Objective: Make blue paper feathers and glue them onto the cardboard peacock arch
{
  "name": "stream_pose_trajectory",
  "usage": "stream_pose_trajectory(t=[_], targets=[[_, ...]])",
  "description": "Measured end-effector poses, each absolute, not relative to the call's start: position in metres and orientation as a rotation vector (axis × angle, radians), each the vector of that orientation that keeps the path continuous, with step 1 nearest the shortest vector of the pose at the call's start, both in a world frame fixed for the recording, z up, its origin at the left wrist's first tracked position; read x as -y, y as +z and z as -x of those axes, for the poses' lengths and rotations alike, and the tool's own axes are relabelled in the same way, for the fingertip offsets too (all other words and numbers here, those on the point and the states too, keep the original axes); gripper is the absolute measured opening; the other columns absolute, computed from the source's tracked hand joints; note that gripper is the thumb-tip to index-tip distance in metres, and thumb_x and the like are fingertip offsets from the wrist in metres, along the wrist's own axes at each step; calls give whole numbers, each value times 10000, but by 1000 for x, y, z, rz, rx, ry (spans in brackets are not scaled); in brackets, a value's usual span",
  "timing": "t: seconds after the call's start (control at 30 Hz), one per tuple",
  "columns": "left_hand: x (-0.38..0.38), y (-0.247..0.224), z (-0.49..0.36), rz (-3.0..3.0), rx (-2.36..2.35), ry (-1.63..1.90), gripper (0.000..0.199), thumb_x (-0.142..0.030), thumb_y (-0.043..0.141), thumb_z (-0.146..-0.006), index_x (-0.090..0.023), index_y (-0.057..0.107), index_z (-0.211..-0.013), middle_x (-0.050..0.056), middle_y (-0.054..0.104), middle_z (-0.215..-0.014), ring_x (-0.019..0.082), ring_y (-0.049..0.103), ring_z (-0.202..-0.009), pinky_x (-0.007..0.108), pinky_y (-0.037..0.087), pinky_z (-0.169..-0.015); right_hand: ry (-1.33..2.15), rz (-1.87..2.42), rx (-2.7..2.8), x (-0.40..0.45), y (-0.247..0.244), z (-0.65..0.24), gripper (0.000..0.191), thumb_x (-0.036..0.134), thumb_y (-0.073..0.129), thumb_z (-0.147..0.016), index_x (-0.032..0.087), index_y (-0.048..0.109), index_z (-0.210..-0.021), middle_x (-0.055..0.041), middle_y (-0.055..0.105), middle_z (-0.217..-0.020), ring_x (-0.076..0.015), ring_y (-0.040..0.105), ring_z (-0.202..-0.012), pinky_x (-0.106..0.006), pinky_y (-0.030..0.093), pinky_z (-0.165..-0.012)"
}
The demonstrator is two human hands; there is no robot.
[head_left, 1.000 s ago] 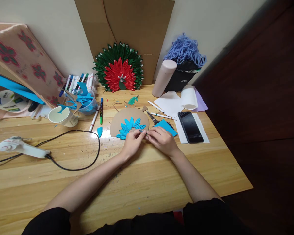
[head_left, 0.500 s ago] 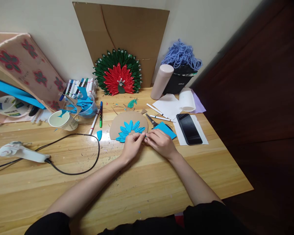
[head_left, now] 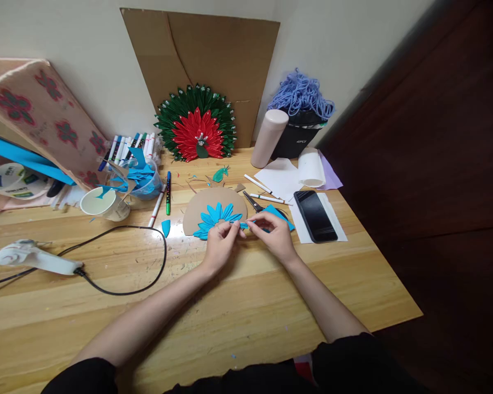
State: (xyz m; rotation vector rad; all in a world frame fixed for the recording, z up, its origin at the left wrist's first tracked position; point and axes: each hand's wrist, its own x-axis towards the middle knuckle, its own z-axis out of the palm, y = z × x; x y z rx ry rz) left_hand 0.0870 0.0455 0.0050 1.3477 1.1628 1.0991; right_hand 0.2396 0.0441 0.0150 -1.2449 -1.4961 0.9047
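Note:
Between my two hands is a narrow, folded blue paper petal (head_left: 243,225). My left hand (head_left: 223,243) pinches one end of it between thumb and fingertips. The fingertips of my right hand (head_left: 274,234) are closed on its other end. Just behind my left hand lies a rounded cardboard base (head_left: 193,210), flat on the table, with a fan of creased blue petals (head_left: 213,214) on it. Beyond my right hand lie a flat blue paper sheet (head_left: 280,214) and black-handled scissors (head_left: 252,202), partly hidden.
A white glue gun (head_left: 36,257) with a looped black cord (head_left: 164,262) lies left. Behind stand a paper cup (head_left: 102,205), a tub of blue scraps (head_left: 142,180), a red-green paper peacock (head_left: 199,126) and a pink bottle (head_left: 269,139). A phone (head_left: 315,216) lies right.
My right hand has drawn slightly away from my left, its fingers lifting a little. More of the blue petal now shows between them.

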Motion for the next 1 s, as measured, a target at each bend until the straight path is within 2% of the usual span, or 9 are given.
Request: stream_pose_trajectory(t=[0.07, 0.17, 0.3, 0.4, 0.53, 0.6, 0.77, 0.87, 1.0], targets=[[-42, 5, -87, -1509, -1175, 1142, 360, -349, 480, -879, -148, 627, -619, -2, 545, -581, 118, 476, -598, 252, 366, -631, 1133, 1263, 1309, -48, 14, -241, 171, 333, 698, -720, 181, 639, -769, -24, 660, -727, -137, 619, -625, -260, 529, -598], [-39, 3, -87, -1751, -1143, 1231, 303, -276, 483, -885, -148, 612, -642, -2, 528, -588, 112, 457, -584, 246, 360, -610, 1402, 1240, 1177, -53, 13, -245, 233, 343, 762, -629, 172, 622, -701, 11, 633, -622, -109, 595, -547, -235, 514, -567], [-37, -2, -87, -1939, -1110, 1344, 180, -207, 512, -866, -151, 660, -782, -6, 492, -601, 109, 435, -579, 230, 349, -562, 1560, 1236, 1094, -54, 14, -247, 261, 361, 777, -599, 171, 621, -687, 27, 625, -588, -90, 575, -514, -216, 488, -535], [-38, -4, -86, -1973, -1090, 1367, 160, -187, 519, -862, -167, 678, -860, -7, 489, -614, 112, 447, -600, 223, 358, -563, 1592, 1204, 1127, -53, 15, -246, 254, 361, 777, -598, 167, 648, -698, 22, 629, -603, -86, 570, -527, -217, 483, -547], [-37, -3, -86, -1905, -1100, 1401, 112, -188, 558, -838, -161, 665, -854, -5, 504, -630, 114, 450, -601, 231, 353, -563, 1501, 1182, 1257, -52, 15, -247, 198, 338, 748, -652, 166, 658, -692, 17, 618, -613, -89, 558, -552, -214, 460, -548], [-37, -1, -86, -1831, -1120, 1413, 95, -207, 571, -830, -157, 636, -781, -11, 490, -613, 114, 437, -585, 237, 346, -562, 1428, 1194, 1332, -52, 16, -248, 180, 327, 734, -675, 167, 653, -689, 11, 619, -632, -96, 561, -581, -217, 458, -565], [-38, 3, -85, -1697, -1145, 1367, 316, -283, 462, -890, -171, 495, -597, -14, 444, -592, 122, 431, -587, 248, 346, -588, 1323, 1213, 1486, -51, 19, -250, 157, 319, 696, -724, 173, 637, -714, -12, 646, -719, -122, 594, -660, -244, 481, -635], [-40, 0, -82, -1541, -1178, 1328, 369, -339, 381, -923, -170, 526, -628, -1, 506, -625, 124, 478, -604, 246, 365, -606, 1107, 1218, 1575, -49, 24, -252, 124, 300, 661, -766, 183, 633, -736, -25, 657, -751, -146, 612, -706, -276, 495, -680], [-38, -7, -81, -1396, -1077, 1160, 479, -433, 312, -930, -154, 599, -668, 15, 576, -605, 113, 482, -519, 243, 373, -553, 712, 1058, 1819, -46, 31, -253, 38, 223, 621, -814, 201, 646, -796, -45, 674, -829, -171, 621, -819, -323, 487, -778]])
